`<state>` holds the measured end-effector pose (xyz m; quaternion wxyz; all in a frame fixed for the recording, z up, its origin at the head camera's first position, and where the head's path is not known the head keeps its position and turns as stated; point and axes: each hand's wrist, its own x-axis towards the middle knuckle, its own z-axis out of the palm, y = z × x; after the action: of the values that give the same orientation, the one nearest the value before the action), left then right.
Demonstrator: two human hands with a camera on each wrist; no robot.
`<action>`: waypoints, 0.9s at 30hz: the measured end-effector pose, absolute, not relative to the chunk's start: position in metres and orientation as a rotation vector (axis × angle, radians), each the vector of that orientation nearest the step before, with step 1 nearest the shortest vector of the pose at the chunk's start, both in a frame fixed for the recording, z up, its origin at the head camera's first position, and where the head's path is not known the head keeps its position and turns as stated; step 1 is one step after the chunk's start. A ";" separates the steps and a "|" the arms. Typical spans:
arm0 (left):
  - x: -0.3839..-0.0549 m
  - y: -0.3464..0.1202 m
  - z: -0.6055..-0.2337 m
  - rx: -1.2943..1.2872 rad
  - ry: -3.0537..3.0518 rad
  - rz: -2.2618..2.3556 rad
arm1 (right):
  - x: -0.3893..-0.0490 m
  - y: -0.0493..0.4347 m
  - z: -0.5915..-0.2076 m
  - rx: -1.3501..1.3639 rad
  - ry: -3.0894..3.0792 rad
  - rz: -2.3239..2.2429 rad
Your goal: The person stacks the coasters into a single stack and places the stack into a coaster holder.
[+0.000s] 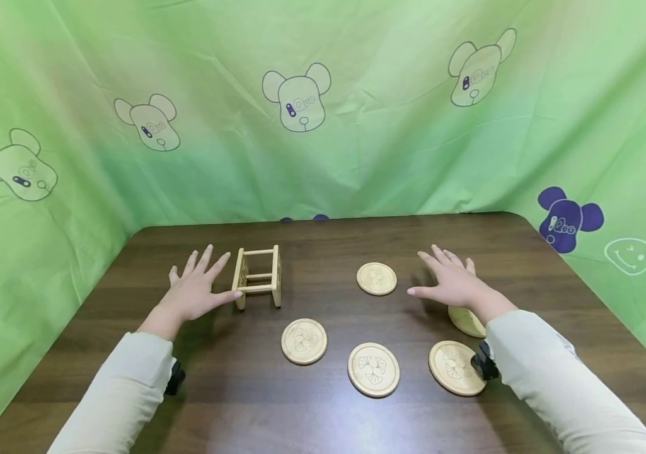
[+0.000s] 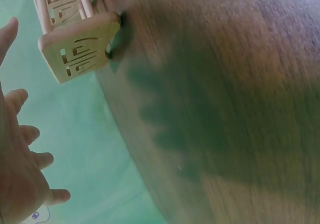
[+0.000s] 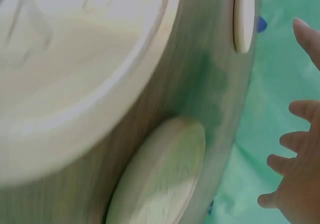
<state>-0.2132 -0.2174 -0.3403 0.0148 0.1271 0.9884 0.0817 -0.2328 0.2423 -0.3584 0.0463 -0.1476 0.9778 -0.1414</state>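
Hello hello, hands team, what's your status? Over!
Left hand open beside wooden coaster rack. Right hand open, holding nothing. Five wooden coasters loose on table. Nothing in the way.

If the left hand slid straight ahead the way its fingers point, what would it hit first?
Probably nothing: the left hand points toward the table's far edge, passing just left of the wooden rack, though its thumb might graze it.

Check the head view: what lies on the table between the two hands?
The wooden rack beside the left hand, then one coaster before the right hand.
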 end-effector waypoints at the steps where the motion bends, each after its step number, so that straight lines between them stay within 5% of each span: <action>1: -0.214 -0.216 -0.341 0.399 3.075 0.259 | -0.233 0.240 -0.359 -0.458 2.984 -0.438; 27: -0.227 -0.194 -0.349 0.492 3.000 0.350 | -0.252 0.199 -0.374 -0.670 2.921 -0.491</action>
<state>-0.2270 -0.1942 -0.3492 0.0404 0.1606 0.9795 0.1144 -0.2517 0.1993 -0.3742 0.0522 -0.2202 0.9606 -0.1614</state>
